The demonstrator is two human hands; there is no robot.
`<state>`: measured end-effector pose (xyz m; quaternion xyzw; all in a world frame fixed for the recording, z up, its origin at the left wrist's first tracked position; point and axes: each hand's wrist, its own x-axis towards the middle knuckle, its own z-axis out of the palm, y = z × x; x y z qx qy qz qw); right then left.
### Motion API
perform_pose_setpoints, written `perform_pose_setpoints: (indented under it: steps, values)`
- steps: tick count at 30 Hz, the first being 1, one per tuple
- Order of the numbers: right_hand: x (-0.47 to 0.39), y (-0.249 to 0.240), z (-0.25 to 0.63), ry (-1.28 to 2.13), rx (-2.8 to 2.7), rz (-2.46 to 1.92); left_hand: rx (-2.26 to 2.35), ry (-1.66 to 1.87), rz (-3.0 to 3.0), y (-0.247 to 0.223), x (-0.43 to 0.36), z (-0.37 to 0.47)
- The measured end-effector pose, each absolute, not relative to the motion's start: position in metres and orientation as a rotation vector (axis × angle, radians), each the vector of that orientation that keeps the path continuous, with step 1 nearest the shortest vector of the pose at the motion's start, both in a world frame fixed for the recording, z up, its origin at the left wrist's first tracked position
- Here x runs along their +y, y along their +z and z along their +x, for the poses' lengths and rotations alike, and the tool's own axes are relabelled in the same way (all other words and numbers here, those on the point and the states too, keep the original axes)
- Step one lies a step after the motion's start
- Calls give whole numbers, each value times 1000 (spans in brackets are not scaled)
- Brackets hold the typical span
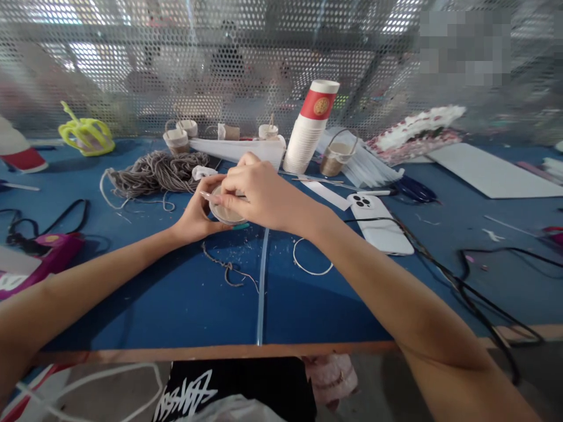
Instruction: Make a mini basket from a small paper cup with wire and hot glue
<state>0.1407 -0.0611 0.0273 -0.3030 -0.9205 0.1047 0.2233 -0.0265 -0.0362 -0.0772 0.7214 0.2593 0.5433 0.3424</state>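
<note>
A small round cup (229, 215), its pale inside facing up at me, is gripped around its side by my left hand (193, 214). Over the cup's opening bends my right hand (261, 193), its fingers drawn together at the rim; what they pinch, if anything, is hidden. Just below the cup lie a twisted piece of grey cord (229, 271) and a long translucent stick (263, 287). A thin white ring (313, 273) rests right of the stick. Behind my left hand is a bundle of grey yarn (158, 171).
A tall stack of paper cups (305, 138) leans at the back, with a small handled basket (336, 157) beside it. To the right are a white phone (380, 225) and black cables (444, 271). A purple glue gun (48, 258) lies left, under a yellow-green basket (88, 138) farther back.
</note>
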Motion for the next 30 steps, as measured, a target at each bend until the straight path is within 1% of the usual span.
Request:
perform_pose_setpoints:
  steps: [7,14,19,22,27,30]
  values:
    - [-66,31,136,243,-2600,-937,660,1385,1841,-79,-36,-27]
    - [-63,28,134,304,-2554,-964,670,1368,1896,-82,-34,-29]
    - [-60,24,136,366,-2521,-921,695,1371,1947,-84,-33,-30]
    - [-56,23,139,331,-2506,-895,744,1343,1919,-83,-33,-29]
    - [-39,20,148,247,-2222,-893,820,1339,1821,-86,-27,-25]
    - [-25,16,153,382,-2010,-942,820,1410,1799,-92,-22,-24]
